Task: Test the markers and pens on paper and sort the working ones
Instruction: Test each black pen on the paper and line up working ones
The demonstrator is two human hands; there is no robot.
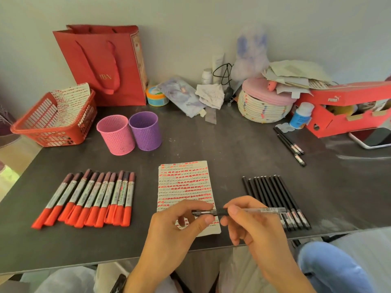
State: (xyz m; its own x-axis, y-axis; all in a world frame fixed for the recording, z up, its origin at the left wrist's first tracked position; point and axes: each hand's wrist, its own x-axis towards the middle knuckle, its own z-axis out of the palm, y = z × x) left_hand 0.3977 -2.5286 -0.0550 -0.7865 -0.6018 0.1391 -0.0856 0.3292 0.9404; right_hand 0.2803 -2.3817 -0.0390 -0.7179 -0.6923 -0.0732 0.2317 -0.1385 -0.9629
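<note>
- The pen has its left end covered by the fingers of the left hand; cap and tip cannot be told apart there.
- The lower part of the paper is hidden under both hands. Its scribbles are too small to read.
- A phone is cut off by the right edge of the view.
- The pen has a clear barrel with a dark section at the left. It is held level just above the paper's lower edge, at the front of the table.
- The left hand pinches the dark end between thumb and forefinger. The right hand grips the barrel just beside it, fingers curled.
- The paper carries rows of red dashes alternating with dark scrawl.
- A row of red-capped markers lies left of the paper and a row of black pens lies right; their label print is illegible.
- Three more pens lie apart, further back right.
- A pink cup and a purple cup stand touching behind the paper.
- The red bag shows gold letters "IBN", partly behind its handle.
- The red box reads "PUMA".
</note>
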